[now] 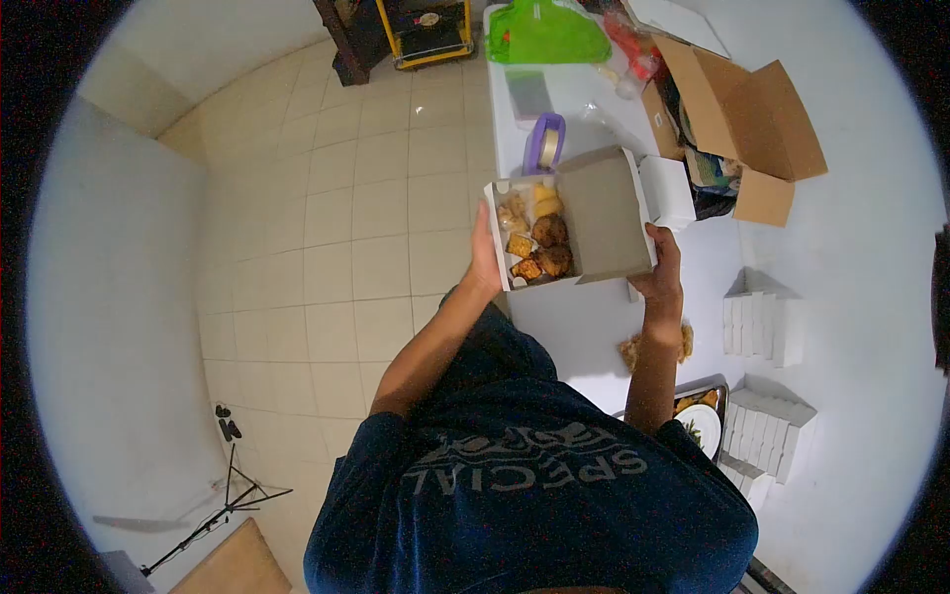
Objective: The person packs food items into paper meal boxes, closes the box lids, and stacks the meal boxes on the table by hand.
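An open white cardboard box (609, 216) is held up over the near edge of the white table. Its left half holds several browned pieces of food (550, 232), yellow pieces and paler pieces; the lid lies folded back to the right. My left hand (483, 252) grips the box's left side, fingers mostly hidden beneath it. My right hand (663, 265) holds the lid's right edge, with the thumb on top. A purple tape dispenser (544, 143) stands just beyond the box.
On the white table (564, 332) are a green bag (547, 35), an open brown carton (737, 104), stacked white boxes (757, 327), a tray with a plate (701, 426) and bagged food (631, 351). A black tripod (237, 495) stands on the floor at left.
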The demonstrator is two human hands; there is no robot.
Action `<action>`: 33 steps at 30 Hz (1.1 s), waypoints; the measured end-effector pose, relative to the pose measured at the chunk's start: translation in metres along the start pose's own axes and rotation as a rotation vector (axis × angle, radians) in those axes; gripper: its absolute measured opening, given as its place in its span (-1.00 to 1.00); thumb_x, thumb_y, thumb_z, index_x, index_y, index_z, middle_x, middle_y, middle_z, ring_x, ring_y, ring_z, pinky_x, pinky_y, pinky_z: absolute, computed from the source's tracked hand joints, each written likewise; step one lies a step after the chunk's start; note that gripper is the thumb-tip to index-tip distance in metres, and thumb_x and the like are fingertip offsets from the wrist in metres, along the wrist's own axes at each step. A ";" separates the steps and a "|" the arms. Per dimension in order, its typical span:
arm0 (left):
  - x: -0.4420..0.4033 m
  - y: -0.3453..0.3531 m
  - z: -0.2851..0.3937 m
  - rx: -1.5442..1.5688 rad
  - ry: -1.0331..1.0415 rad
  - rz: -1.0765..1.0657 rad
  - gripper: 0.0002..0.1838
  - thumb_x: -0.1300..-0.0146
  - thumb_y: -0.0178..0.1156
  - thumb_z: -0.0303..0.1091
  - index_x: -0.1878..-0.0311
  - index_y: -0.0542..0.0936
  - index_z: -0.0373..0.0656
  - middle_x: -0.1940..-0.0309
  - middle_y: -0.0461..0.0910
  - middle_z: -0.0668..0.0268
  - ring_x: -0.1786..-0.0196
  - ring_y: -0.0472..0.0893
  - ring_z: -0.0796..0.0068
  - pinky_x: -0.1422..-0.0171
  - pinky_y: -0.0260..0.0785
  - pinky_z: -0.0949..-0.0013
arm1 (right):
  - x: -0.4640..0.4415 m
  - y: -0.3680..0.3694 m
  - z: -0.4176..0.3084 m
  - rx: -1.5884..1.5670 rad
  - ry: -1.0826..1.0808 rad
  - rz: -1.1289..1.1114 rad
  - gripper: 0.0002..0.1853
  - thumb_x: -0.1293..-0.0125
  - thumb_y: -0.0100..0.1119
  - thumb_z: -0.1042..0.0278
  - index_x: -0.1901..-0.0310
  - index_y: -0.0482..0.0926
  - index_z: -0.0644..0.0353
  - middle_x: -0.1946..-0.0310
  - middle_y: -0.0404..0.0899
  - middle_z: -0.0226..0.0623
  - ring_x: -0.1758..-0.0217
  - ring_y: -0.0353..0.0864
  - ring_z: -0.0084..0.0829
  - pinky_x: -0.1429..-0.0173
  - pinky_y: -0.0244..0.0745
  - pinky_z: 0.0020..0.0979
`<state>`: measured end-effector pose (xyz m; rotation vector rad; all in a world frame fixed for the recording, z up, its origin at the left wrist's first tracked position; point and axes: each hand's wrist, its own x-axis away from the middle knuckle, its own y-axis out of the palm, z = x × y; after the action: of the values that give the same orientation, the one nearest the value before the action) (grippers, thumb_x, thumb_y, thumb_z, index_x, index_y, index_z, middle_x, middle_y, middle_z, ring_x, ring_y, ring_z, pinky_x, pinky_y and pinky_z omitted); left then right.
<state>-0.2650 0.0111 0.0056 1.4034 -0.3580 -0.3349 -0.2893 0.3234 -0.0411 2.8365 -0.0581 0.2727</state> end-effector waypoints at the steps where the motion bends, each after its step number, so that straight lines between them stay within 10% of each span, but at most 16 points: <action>1: 0.000 0.002 -0.001 0.009 0.005 -0.009 -0.07 -0.36 -0.25 0.48 -0.52 0.21 -0.11 -0.41 0.35 0.04 -0.43 0.37 -0.02 -0.51 0.20 -0.14 | 0.010 0.018 -0.018 -0.027 -0.010 0.045 -0.62 -0.34 0.08 0.18 -0.10 0.52 0.21 0.09 0.65 -0.12 0.04 0.66 -0.27 -0.02 0.62 -0.26; 4: 0.003 0.008 -0.001 0.030 0.012 -0.020 -0.06 -0.36 -0.27 0.49 -0.52 0.21 -0.11 -0.41 0.35 0.03 -0.43 0.37 -0.01 -0.51 0.19 -0.14 | 0.034 0.066 -0.072 -0.382 0.347 0.091 -0.62 -0.39 0.01 0.16 -0.08 0.56 0.25 0.09 0.67 -0.15 0.05 0.68 -0.31 0.01 0.63 -0.29; 11: 0.005 0.002 -0.006 -0.043 0.059 0.005 0.08 -0.28 -0.36 0.61 -0.54 0.16 -0.18 -0.47 0.28 0.05 -0.48 0.32 0.03 -0.56 0.12 -0.11 | 0.051 0.103 -0.096 -0.302 0.264 0.053 -0.65 -0.42 0.04 0.28 -0.14 0.52 0.27 -0.11 0.58 -0.20 -0.10 0.61 -0.31 -0.06 0.59 -0.30; 15: 0.008 0.002 -0.007 -0.094 0.149 0.079 0.06 -0.30 -0.37 0.59 -0.51 0.21 -0.20 -0.43 0.33 0.05 -0.42 0.39 0.04 -0.53 0.18 -0.08 | 0.084 0.152 -0.131 0.871 -0.809 0.445 -0.66 -0.31 0.08 0.64 -0.12 0.55 0.25 -0.06 0.60 -0.19 0.01 0.59 -0.38 -0.04 0.53 -0.36; 21: 0.017 0.002 -0.003 -0.126 0.112 -0.041 -0.04 -0.36 -0.38 0.52 -0.42 0.32 -0.19 -0.30 0.44 0.06 -0.30 0.48 0.07 -0.39 0.35 -0.02 | 0.123 0.226 -0.113 0.848 -0.393 -0.497 -0.64 -0.22 0.11 0.63 -0.07 0.57 0.28 -0.08 0.61 -0.07 -0.15 0.63 -0.12 -0.20 0.52 -0.23; 27: 0.013 -0.007 -0.007 -0.018 0.285 0.139 -0.13 -0.38 -0.30 0.49 -0.35 0.39 -0.12 -0.23 0.48 0.13 -0.27 0.49 0.16 -0.39 0.35 0.05 | 0.068 0.238 -0.055 1.234 -0.781 -0.367 -0.47 -0.19 0.21 0.47 -0.25 0.45 0.20 -0.24 0.47 -0.07 -0.37 0.35 -0.01 -0.51 0.14 -0.01; 33: 0.019 -0.002 -0.004 0.022 0.323 0.131 -0.18 -0.39 -0.26 0.48 -0.29 0.42 -0.09 -0.19 0.49 0.16 -0.26 0.50 0.20 -0.39 0.36 0.08 | 0.046 0.244 -0.063 1.250 -0.815 -0.524 -0.53 -0.15 0.21 0.44 -0.16 0.52 0.21 -0.13 0.51 -0.11 -0.25 0.39 0.00 -0.43 0.21 -0.05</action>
<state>-0.2466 0.0064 0.0043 1.4207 -0.1863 0.0046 -0.2722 0.1081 0.0961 3.6563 0.9790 -1.4242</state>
